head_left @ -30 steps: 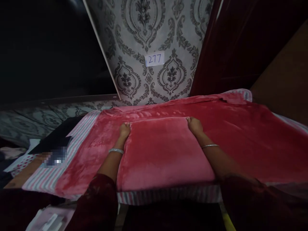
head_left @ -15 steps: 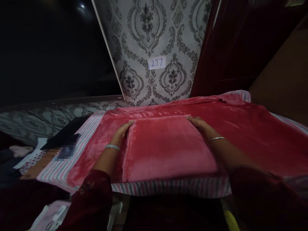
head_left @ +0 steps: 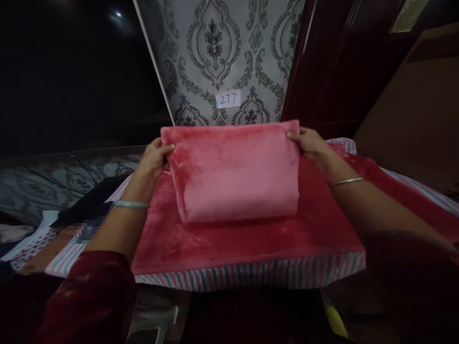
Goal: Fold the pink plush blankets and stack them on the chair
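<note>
A folded pink-red plush blanket [head_left: 236,177] is held up between my two hands, its far edge raised. My left hand [head_left: 156,155] pinches its upper left corner, thumb on the near face. At the upper right corner, my right hand [head_left: 310,143] grips it the same way, with the fingers partly hidden behind the fabric. Beneath lies a red plush cover [head_left: 251,243] spread over the table, its striped border [head_left: 247,274] hanging along the front edge.
A large dark screen [head_left: 79,71] stands at the left. Patterned wallpaper with a paper label "277" [head_left: 228,99] is behind. A brown panel [head_left: 412,105] rises at the right. Cloths [head_left: 36,246] lie at the left, and a pale plastic stool [head_left: 154,320] is below.
The folded blanket lay flat on the cover with my hands at its far corners. Now both hands have lifted its far edge, and more of the red cover shows in front.
</note>
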Demonstrator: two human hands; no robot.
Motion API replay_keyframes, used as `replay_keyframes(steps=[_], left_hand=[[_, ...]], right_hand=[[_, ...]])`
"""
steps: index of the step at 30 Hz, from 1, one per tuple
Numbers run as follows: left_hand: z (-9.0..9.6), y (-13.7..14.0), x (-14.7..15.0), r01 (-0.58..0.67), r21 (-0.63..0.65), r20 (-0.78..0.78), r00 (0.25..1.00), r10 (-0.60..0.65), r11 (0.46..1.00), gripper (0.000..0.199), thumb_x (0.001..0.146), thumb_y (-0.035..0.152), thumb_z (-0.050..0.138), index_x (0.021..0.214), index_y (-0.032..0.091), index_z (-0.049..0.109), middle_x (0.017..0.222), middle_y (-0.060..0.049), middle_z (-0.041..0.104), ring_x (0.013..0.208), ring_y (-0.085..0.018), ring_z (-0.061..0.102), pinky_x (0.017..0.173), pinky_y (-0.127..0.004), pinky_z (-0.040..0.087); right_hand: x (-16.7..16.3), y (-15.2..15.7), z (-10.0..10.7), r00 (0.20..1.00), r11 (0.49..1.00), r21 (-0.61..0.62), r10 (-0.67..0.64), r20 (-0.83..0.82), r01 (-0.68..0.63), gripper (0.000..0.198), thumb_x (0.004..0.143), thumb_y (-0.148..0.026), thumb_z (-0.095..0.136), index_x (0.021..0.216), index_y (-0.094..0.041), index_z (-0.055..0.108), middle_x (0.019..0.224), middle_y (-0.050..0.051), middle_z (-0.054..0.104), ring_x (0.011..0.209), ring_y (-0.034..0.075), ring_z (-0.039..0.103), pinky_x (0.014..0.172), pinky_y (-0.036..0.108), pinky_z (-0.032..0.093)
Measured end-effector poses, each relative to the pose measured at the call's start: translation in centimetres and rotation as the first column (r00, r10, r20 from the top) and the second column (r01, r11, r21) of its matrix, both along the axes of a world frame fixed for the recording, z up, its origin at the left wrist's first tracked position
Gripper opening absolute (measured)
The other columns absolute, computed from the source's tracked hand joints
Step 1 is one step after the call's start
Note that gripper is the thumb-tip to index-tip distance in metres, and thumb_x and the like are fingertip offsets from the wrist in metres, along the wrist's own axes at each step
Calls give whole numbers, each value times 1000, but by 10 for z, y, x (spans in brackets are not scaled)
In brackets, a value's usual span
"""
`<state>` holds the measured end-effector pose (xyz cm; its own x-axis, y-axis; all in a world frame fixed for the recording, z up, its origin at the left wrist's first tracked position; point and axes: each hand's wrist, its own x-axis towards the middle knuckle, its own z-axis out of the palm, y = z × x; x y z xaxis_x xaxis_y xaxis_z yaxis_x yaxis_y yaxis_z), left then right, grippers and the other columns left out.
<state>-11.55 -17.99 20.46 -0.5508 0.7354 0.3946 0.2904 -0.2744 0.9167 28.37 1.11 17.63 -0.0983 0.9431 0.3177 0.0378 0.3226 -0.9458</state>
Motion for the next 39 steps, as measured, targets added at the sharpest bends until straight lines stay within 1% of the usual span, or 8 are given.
replay_keyframes(steps=[3,6,9,17,25,29,34,39], left_hand=[[36,-2,-2,22,144,-74,997,-11,989,34,62,17,81,93,19,66,89,1,69,87,-17,67,82,-30,57],[36,-17,2,17,192,-180,984,18,981,33,62,15,79,90,20,63,88,4,67,86,-14,62,85,-27,53],[-4,-46,4,-29,115,-295,953,62,993,36,61,20,82,91,21,63,86,5,64,85,-14,59,87,-26,51],[-153,-129,10,36,-267,-500,849,-171,963,29,64,30,64,92,27,59,112,-6,74,112,-29,66,105,-44,49],[-192,-160,23,-16,-303,-660,725,-198,953,36,68,25,58,103,26,63,135,-11,69,129,-31,61,113,-49,46],[-186,-170,20,-75,-287,-713,683,-161,955,37,72,25,54,106,26,69,134,-9,70,131,-31,59,115,-51,43],[-157,-147,65,-111,-218,-826,550,-123,970,47,88,25,48,131,25,67,142,-7,66,143,-30,49,123,-53,32],[-160,-109,145,-110,-340,-885,372,-278,934,67,93,43,60,156,28,46,166,-8,38,157,-39,22,127,-63,14]], right_hand=[[2,-2,42,997,983,172,-57,-57,66,27,86,-10,68,109,-23,62,112,0,74,98,13,61,96,32,50],[8,-20,47,993,929,351,-103,-61,118,43,83,-13,73,121,-28,59,127,0,68,116,18,54,107,36,45],[20,-52,6,989,879,467,-136,58,94,53,73,-9,72,121,-25,60,130,4,67,119,23,56,110,39,42],[60,-125,-149,862,980,196,-66,502,-40,30,69,-20,60,99,-27,61,106,8,73,105,30,67,99,42,50],[84,-142,-211,825,904,381,-61,563,-194,43,69,-22,52,110,-25,63,119,13,71,117,32,65,106,53,49],[95,-150,-209,824,871,453,-107,556,-192,40,76,-22,50,111,-25,68,118,12,73,119,31,65,109,53,47],[56,-165,-163,789,857,492,-195,583,-152,46,95,-29,42,134,-23,65,134,12,69,131,31,58,115,53,41],[-19,-188,-153,566,817,428,-156,810,-386,56,101,-39,47,155,-29,49,160,8,47,152,38,32,119,66,27]])
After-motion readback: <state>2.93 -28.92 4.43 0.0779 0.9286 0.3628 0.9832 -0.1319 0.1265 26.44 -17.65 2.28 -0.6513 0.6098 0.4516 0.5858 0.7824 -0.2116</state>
